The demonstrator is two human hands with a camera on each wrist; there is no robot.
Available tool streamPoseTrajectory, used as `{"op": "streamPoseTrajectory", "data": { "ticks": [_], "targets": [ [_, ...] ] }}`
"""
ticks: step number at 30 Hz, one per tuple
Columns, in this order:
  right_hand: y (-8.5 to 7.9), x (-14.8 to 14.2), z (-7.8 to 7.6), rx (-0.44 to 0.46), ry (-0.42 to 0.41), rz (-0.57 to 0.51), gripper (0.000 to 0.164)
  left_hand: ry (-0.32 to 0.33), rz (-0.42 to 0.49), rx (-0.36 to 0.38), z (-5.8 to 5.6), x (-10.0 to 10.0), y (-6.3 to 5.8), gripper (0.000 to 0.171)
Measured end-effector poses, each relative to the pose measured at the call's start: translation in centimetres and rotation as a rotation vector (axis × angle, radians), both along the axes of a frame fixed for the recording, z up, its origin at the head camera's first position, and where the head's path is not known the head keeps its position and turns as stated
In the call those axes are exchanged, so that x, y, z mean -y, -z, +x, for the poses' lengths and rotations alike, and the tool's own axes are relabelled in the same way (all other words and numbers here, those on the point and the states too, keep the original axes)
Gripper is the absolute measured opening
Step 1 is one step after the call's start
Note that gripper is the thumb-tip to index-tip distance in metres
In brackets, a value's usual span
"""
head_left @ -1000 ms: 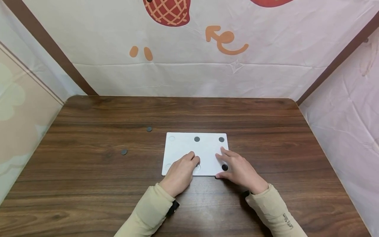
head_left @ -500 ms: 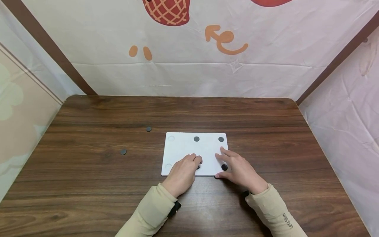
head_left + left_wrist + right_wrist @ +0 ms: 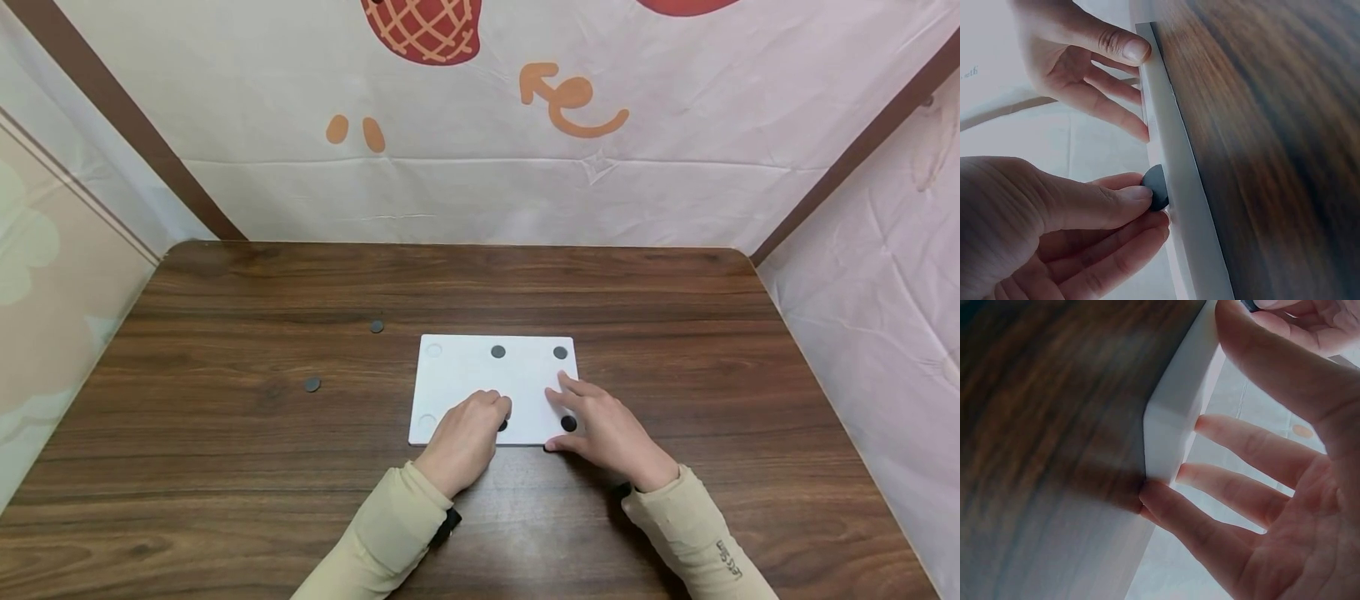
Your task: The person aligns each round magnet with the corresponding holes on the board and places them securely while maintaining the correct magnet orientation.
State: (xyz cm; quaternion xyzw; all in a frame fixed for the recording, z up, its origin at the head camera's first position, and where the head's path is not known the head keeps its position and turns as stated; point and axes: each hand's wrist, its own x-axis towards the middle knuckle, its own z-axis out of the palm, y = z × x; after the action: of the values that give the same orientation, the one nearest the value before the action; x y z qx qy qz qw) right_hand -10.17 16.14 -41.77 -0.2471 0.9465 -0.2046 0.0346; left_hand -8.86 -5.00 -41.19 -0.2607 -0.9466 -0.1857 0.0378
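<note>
A white rectangular board (image 3: 459, 379) lies on the table, with shallow round recesses. My left hand (image 3: 465, 433) is over its near middle and pinches a small black disc (image 3: 1156, 186) between thumb and fingers. In the left wrist view that disc stands on edge against the board's top face. My right hand (image 3: 606, 425) spreads over the board's right end, its fairly straight fingers touching the board and its thumb at the near edge. Between that thumb and fingers sits a black disc (image 3: 568, 423). Two more dark discs, one far middle (image 3: 498, 352) and one far right (image 3: 560, 352), lie in the board.
Two loose dark discs lie on the wooden table (image 3: 225, 467) left of the board: one farther back (image 3: 377, 327), one nearer (image 3: 312, 384). At the board's left end, far (image 3: 434, 351) and near (image 3: 427, 422) recesses hold no disc. A printed curtain (image 3: 480, 192) hangs behind.
My left hand has shifted slightly right with the pinched disc, which now covers more of the near middle recess. My right hand stays where it was.
</note>
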Motion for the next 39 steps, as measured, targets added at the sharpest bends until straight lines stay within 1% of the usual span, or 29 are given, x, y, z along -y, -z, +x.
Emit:
{"op": "streamPoseTrajectory", "data": {
  "ticks": [9,20,23,39],
  "targets": [
    [0.01,-0.02,-0.01,-0.005,-0.003,-0.004,0.065,-0.008,-0.028,-0.019,0.06,-0.03,-0.01,0.017],
    [0.12,-0.01,0.01,-0.016,0.003,-0.001,0.066,-0.008,-0.049,-0.058,0.02,-0.02,0.46,0.013],
    [0.09,0.01,-0.02,-0.004,0.007,0.0,0.066,-0.009,-0.053,-0.058,-0.02,0.0,0.48,0.013],
    [0.15,-0.06,-0.02,-0.019,0.003,-0.003,0.065,0.001,-0.047,-0.055,-0.19,-0.06,0.52,0.009]
  ]
}}
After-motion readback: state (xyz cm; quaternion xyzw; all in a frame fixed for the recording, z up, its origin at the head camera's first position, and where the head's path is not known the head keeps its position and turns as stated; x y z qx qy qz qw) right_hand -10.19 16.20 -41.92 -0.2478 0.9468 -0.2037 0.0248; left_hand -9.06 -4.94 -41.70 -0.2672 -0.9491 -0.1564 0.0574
